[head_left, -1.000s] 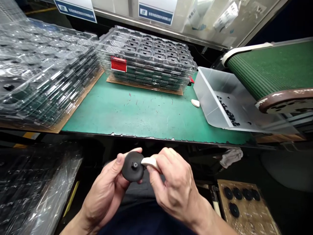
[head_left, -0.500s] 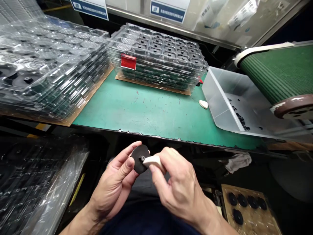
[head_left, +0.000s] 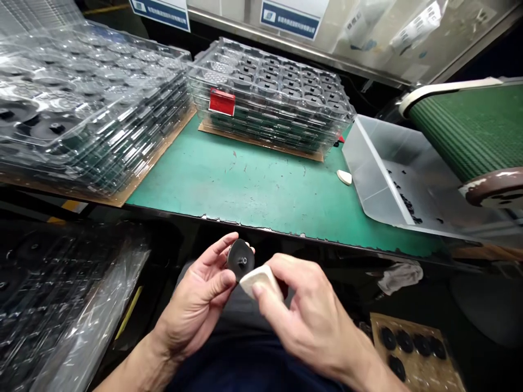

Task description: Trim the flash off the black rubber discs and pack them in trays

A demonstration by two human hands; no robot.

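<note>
Black plastic, it seems: we pinch a small disc [head_left: 240,260] by its rim between thumb and fingertips of our left hand [head_left: 196,305], just in front of the near edge of the green mat [head_left: 253,185], while our right hand [head_left: 310,321] grips a white wedge [head_left: 261,280] whose tip lies against the disc's face beside the centre hub. We judge the disc light, stiff and rather smooth, so the rim is the place to hold it, leaving face and hub free. On the mat's far side stand stacked clear trays [head_left: 269,103], at its right edge a clear bin [head_left: 384,174].
</note>
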